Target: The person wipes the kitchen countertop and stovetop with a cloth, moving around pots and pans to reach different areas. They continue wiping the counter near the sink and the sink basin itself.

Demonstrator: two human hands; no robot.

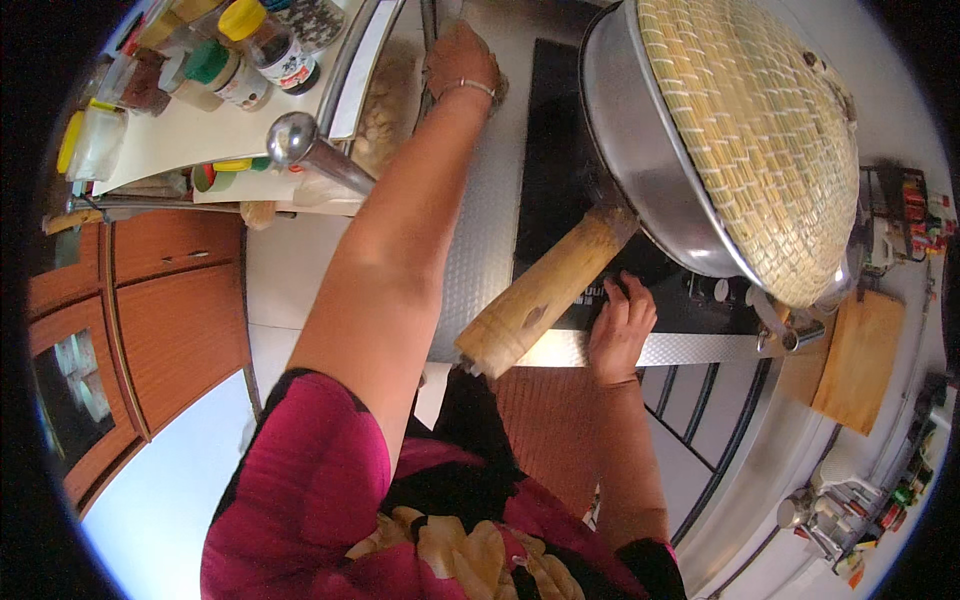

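Note:
My left hand (461,58) reaches far over the counter, its fingers curled, beside the back of the shelf rack. A small brownish thing (501,91) shows by its wrist; whether the hand grips it is hidden. My right hand (627,321) rests at the front edge of the black glass gas stove (551,142), fingers slightly bent and holding nothing. Between my arms juts the thick wooden handle (547,292) of a metal wok (667,172) on the stove. A conical woven straw lid (750,127) covers the wok.
At left, a shelf rack (157,154) holds several jars and a dark sauce bottle (274,52). A round metal knob-ended handle (294,140) sticks out near my left forearm. Stove knobs (721,290) sit under the lid's edge. A wooden cutting board (859,360) stands at right.

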